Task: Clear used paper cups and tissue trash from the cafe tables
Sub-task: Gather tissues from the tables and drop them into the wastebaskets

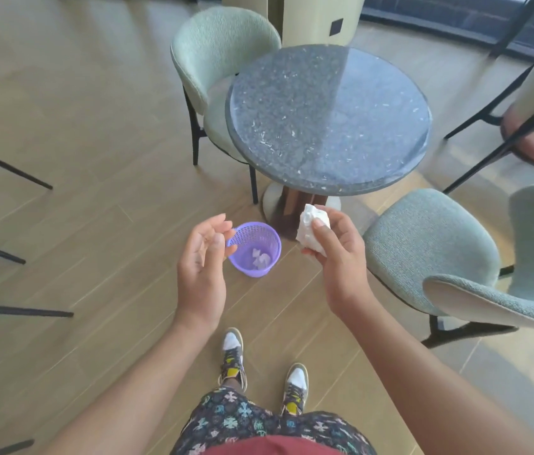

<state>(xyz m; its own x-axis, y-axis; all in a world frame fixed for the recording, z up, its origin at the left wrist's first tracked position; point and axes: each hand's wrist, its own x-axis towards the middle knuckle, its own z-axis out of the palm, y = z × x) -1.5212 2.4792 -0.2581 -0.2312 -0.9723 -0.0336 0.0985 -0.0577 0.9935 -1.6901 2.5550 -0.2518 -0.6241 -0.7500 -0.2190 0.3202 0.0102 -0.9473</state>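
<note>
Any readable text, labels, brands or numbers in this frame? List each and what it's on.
None legible.
The shorts: cross pattern only, no letters.
The dark plate on the pillar: too small to tell.
No print visible on the tissue or the purple basket.

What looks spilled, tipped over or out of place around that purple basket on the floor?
Nothing stands out. The purple basket sits on the floor with crumpled scraps inside, none beside it. The right hand holds a crumpled tissue; the left hand is open.
</note>
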